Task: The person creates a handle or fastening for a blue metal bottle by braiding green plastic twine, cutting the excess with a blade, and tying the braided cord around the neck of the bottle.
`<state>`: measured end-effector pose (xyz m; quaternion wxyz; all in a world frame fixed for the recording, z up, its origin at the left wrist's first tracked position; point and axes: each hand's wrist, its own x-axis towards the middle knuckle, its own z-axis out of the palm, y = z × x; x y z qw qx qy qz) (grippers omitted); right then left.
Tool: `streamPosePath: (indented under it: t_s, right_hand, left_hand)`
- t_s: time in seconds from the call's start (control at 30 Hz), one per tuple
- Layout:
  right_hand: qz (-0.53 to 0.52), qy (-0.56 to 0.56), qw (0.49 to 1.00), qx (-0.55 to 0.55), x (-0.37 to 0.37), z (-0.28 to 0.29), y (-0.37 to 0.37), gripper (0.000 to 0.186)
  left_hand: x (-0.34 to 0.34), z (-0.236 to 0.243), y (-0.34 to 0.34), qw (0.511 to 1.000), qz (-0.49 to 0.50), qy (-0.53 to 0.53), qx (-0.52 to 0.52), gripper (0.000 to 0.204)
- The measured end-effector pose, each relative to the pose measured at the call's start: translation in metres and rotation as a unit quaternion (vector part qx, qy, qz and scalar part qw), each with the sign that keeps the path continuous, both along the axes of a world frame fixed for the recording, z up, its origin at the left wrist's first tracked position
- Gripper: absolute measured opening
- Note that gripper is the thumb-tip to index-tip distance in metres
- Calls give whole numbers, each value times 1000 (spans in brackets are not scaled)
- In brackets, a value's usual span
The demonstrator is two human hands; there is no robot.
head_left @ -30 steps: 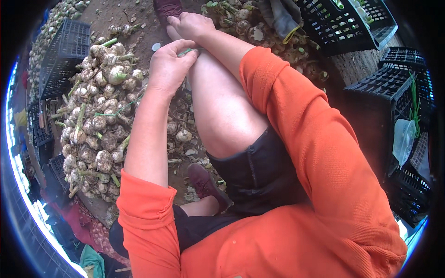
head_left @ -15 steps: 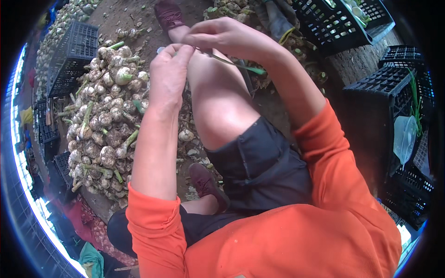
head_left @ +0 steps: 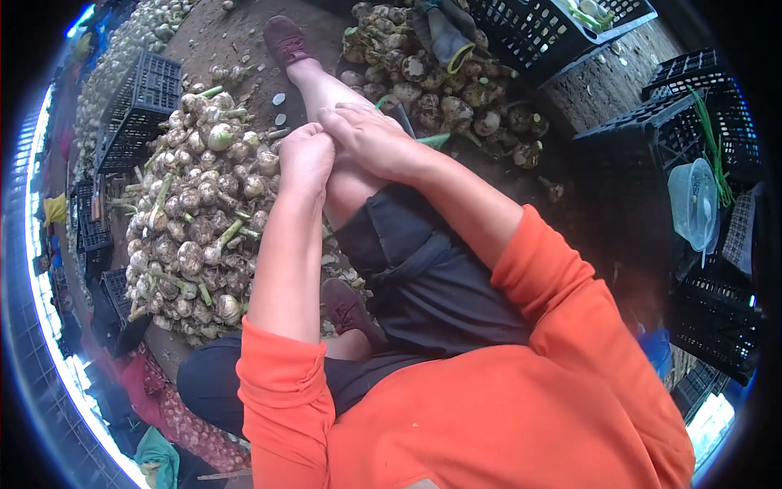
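My left hand [head_left: 307, 159] is closed in a fist above my bare leg; whatever its fingers hold is hidden. Over it, touching its knuckles, lies my right hand [head_left: 366, 140], back up, fingers close together and slightly bent. A green stalk-like piece [head_left: 434, 140] juts out beyond the right wrist; its other end is under the hand, and I cannot tell which hand grips it. Left of the hands rises a big heap of soil-stained garlic bulbs [head_left: 191, 224] with cut green stems. More dirty bulbs [head_left: 423, 90] lie beyond my right hand.
Black plastic crates stand at the left [head_left: 140, 106], far right [head_left: 529, 37] and right [head_left: 643, 138]. The far one holds pale bulbs. A clear plastic container [head_left: 694, 204] and green leaves [head_left: 713, 155] hang by the right crates. A grey boot-like thing [head_left: 448, 45] lies on the far bulbs.
Both hands have come down nearer my body, and the right has turned flatter over the left. The strip with a green end, earlier seen below my right hand, is now mostly covered.
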<state>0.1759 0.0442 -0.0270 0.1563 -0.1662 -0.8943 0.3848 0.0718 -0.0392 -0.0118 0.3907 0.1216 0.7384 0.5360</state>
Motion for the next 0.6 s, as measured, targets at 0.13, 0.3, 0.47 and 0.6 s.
streamPosePath:
  t_s: [0.13,0.3,0.47,0.6]
  right_hand:
    - [12,-61,996,-71,-13,-10,5,51]
    - [-115,-144,968,-171,-39,-45,17,65]
    - [-100,-261,949,-145,-63,-36,20,75]
    - [-84,-265,952,-128,-75,-29,24,78]
  left_hand:
    - [-13,1,1,997,-29,-13,-65,20]
    - [-19,14,0,988,-42,-60,-136,20]
    - [-26,9,-7,992,-5,-67,-106,20]
    - [-33,11,-10,994,5,-66,-92,19]
